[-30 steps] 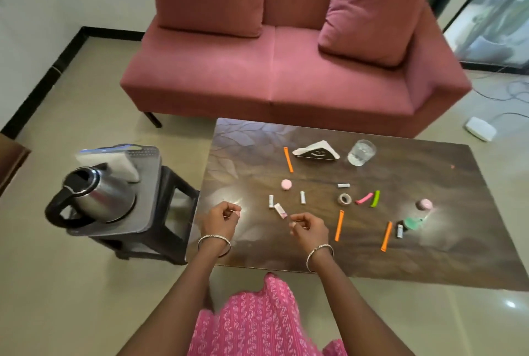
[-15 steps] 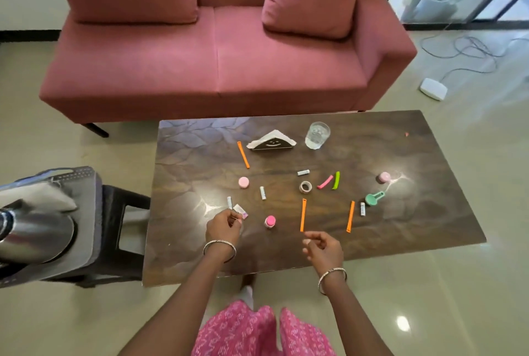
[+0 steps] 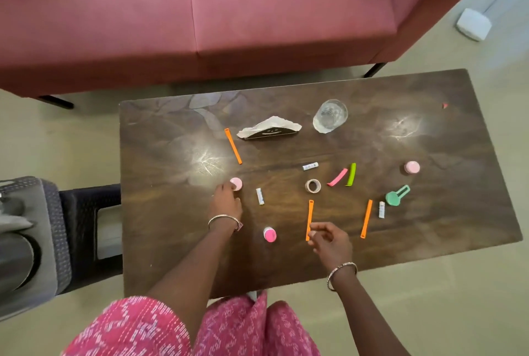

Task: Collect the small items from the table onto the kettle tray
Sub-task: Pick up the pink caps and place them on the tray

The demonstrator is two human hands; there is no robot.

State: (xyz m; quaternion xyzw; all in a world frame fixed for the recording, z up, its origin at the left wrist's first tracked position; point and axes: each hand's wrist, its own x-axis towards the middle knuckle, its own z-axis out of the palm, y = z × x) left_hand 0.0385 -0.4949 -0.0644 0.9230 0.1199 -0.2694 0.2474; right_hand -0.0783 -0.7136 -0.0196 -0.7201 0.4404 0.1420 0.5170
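Observation:
Small items lie scattered on the dark wooden table point(image 3: 160, 132). My left hand point(image 3: 224, 202) is stretched forward, knuckles up, with its fingertips curled at the left edge of a pale pink cap point(image 3: 236, 184). A small pink packet point(image 3: 240, 226) peeks out by that wrist. My right hand point(image 3: 329, 241) pinches the near end of an orange strip point(image 3: 310, 212). Between my hands stands a bright pink cap point(image 3: 269, 234). The grey kettle tray point(image 3: 50, 212) with the steel kettle point(image 3: 13, 264) sits on a black stool point(image 3: 86, 201) at the left.
Farther out lie a white tube point(image 3: 260, 196), a tape ring point(image 3: 312, 186), pink point(image 3: 337, 177) and green point(image 3: 351, 174) clips, two more orange strips, a green scoop point(image 3: 396, 196) and another pink cap point(image 3: 412, 167). A napkin holder point(image 3: 269, 130) and a glass point(image 3: 329, 116) stand at the back. A red sofa point(image 3: 229, 12) is behind.
My left hand has moved forward from the packet to the pale pink cap. My right hand has reached forward onto the orange strip. The view has tilted down.

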